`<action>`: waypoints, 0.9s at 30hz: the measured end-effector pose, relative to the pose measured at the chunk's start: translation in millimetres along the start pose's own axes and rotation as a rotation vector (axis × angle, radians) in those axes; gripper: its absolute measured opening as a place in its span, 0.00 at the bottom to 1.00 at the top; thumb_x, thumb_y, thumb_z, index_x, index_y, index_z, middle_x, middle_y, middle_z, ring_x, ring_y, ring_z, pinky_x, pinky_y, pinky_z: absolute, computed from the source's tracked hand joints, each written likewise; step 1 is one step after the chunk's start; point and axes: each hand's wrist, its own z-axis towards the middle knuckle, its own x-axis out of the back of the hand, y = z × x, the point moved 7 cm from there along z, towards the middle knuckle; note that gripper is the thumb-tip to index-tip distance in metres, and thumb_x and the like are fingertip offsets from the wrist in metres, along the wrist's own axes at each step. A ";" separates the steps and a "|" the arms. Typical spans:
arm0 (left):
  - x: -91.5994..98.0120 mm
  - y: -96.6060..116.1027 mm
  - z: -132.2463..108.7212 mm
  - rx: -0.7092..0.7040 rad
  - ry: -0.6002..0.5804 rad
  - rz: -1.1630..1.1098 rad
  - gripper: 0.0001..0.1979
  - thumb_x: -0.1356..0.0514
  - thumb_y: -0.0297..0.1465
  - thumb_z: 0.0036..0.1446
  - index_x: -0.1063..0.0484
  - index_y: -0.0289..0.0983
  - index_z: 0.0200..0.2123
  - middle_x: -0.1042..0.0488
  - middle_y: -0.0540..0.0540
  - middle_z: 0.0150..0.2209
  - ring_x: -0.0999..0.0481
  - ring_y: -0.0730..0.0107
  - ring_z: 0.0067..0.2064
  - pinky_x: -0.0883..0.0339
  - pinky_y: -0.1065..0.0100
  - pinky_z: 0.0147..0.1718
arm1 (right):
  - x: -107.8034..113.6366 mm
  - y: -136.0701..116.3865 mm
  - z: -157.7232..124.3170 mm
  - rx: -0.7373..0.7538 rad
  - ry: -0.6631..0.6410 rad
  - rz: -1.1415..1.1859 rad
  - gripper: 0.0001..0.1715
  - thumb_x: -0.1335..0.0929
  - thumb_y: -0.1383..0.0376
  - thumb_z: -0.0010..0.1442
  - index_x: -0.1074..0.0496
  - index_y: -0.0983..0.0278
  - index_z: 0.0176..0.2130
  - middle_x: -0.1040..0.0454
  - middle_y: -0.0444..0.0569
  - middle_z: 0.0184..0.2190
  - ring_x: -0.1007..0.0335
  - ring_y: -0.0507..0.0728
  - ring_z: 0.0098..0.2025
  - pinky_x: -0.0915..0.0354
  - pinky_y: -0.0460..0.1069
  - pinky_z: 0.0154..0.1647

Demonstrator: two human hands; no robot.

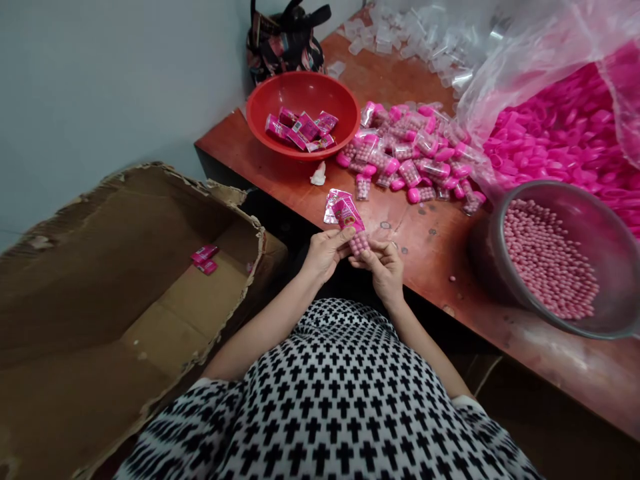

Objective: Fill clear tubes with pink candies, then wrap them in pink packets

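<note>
Both hands meet at the near edge of a reddish wooden table. My left hand pinches a pink printed wrapper at its lower end. My right hand grips a small clear tube of pink candy balls, whose top sits at or inside the wrapper. A second flat wrapper lies on the table just behind them. All fingers are curled closed.
A red bowl holds wrapped packs. A pile of filled tubes with pink caps lies mid-table. A metal bowl holds pink balls; a plastic bag holds pink caps. Left, an open cardboard box holds two packs.
</note>
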 end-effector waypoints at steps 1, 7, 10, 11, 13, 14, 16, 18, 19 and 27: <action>0.2 -0.3 -1.2 -0.004 0.002 0.030 0.15 0.28 0.33 0.36 0.24 0.28 0.24 0.24 0.44 0.25 0.25 0.74 0.26 0.30 0.72 0.30 | 0.0 0.3 0.9 0.000 0.007 0.011 0.22 0.25 0.57 0.48 0.34 0.61 0.38 0.23 0.41 0.27 0.22 0.54 0.27 0.23 0.52 0.32; 2.6 -13.7 -11.0 0.047 0.020 0.101 0.15 0.27 0.33 0.35 0.24 0.28 0.23 0.26 0.47 0.22 0.27 0.76 0.24 0.30 0.71 0.28 | 0.8 12.2 17.6 -0.099 0.029 0.078 0.25 0.23 0.56 0.40 0.36 0.62 0.32 0.24 0.38 0.20 0.27 0.51 0.19 0.27 0.44 0.20; 5.8 -7.6 -18.0 0.028 -0.001 0.061 0.14 0.28 0.33 0.37 0.24 0.29 0.25 0.24 0.45 0.25 0.25 0.72 0.26 0.28 0.69 0.30 | -9.6 14.5 21.8 -0.134 -0.036 0.046 0.23 0.23 0.58 0.41 0.36 0.62 0.31 0.24 0.39 0.19 0.28 0.50 0.17 0.30 0.42 0.17; 10.2 2.1 -21.1 -0.029 0.017 0.026 0.13 0.29 0.33 0.39 0.24 0.30 0.26 0.22 0.44 0.27 0.23 0.70 0.28 0.28 0.68 0.31 | -14.3 13.8 21.6 -0.138 -0.068 0.039 0.22 0.23 0.58 0.42 0.36 0.62 0.31 0.23 0.39 0.20 0.27 0.50 0.18 0.30 0.42 0.18; 27.9 32.1 -29.6 -0.226 0.123 -0.071 0.13 0.31 0.37 0.45 0.25 0.32 0.28 0.20 0.43 0.32 0.21 0.67 0.34 0.27 0.66 0.37 | -21.4 10.2 20.0 -0.131 -0.123 0.028 0.21 0.25 0.57 0.45 0.36 0.62 0.33 0.22 0.41 0.23 0.26 0.51 0.20 0.29 0.43 0.19; 40.3 48.8 -35.2 -0.344 0.199 -0.131 0.13 0.34 0.40 0.49 0.25 0.34 0.30 0.20 0.44 0.35 0.21 0.66 0.37 0.27 0.65 0.41 | -22.5 7.8 19.4 -0.120 -0.135 0.018 0.21 0.25 0.57 0.46 0.36 0.62 0.33 0.22 0.41 0.23 0.25 0.51 0.21 0.29 0.43 0.19; 65.0 75.1 -43.8 -0.529 0.332 -0.225 0.18 0.43 0.46 0.57 0.26 0.37 0.32 0.20 0.46 0.36 0.21 0.68 0.40 0.28 0.65 0.45 | -19.1 3.1 19.3 -0.088 -0.125 -0.017 0.19 0.27 0.56 0.49 0.36 0.62 0.34 0.22 0.41 0.23 0.25 0.51 0.21 0.30 0.42 0.20; 81.3 85.5 -40.9 -0.598 0.393 -0.247 0.20 0.49 0.47 0.61 0.27 0.38 0.36 0.20 0.48 0.37 0.21 0.68 0.41 0.29 0.64 0.47 | -11.1 0.9 21.1 -0.065 -0.083 -0.058 0.18 0.28 0.55 0.51 0.36 0.62 0.32 0.23 0.41 0.23 0.26 0.50 0.21 0.31 0.42 0.20; 85.1 84.9 -34.2 -0.592 0.406 -0.205 0.19 0.49 0.46 0.61 0.28 0.38 0.39 0.20 0.47 0.38 0.21 0.67 0.43 0.30 0.62 0.48 | -7.2 1.0 22.3 -0.061 -0.063 -0.075 0.17 0.28 0.55 0.52 0.36 0.63 0.32 0.23 0.41 0.23 0.27 0.49 0.20 0.31 0.41 0.19; 22.6 53.5 46.8 -0.693 0.212 1.237 0.17 0.38 0.35 0.54 0.26 0.38 0.48 0.32 0.40 0.58 0.41 0.53 0.64 0.56 0.52 0.64 | -5.5 -3.1 26.5 -0.059 -0.076 -0.194 0.16 0.29 0.54 0.53 0.35 0.63 0.31 0.23 0.42 0.23 0.28 0.48 0.20 0.33 0.41 0.20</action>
